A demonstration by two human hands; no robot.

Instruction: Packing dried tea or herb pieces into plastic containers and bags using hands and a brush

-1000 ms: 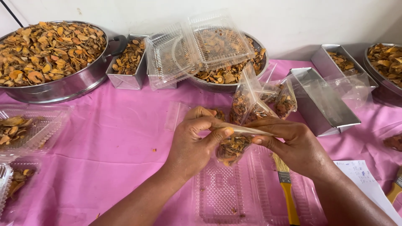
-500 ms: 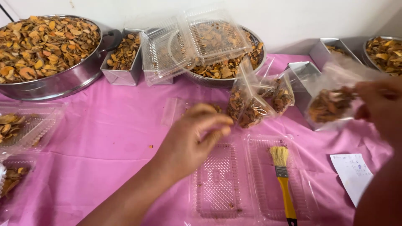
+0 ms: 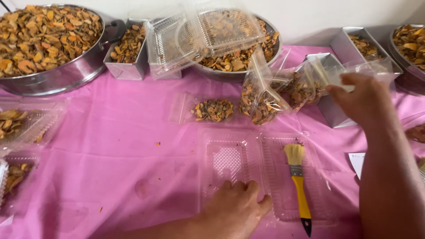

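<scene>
Clear clamshell tray (image 3: pixel 241 164) lying open on pink tablecloth (image 3: pixel 110 146), left hand (image 3: pixel 237 211) pressing its near edge, fingers flat, gripping nothing. Yellow-handled brush (image 3: pixel 299 183) inside. Right hand (image 3: pixel 363 99) pinching a clear bag (image 3: pixel 349 73) near filled bags (image 3: pixel 263 99).

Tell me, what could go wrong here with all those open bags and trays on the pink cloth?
1. The right hand reaches among the upright clear plastic bags of dried orange slices; a nudge might tip them and spill.
2. The left hand presses the open clear plastic clamshell tray; this light tray could slide on the pink tablecloth.
3. The yellow-handled brush lying in that tray could roll out.
</scene>
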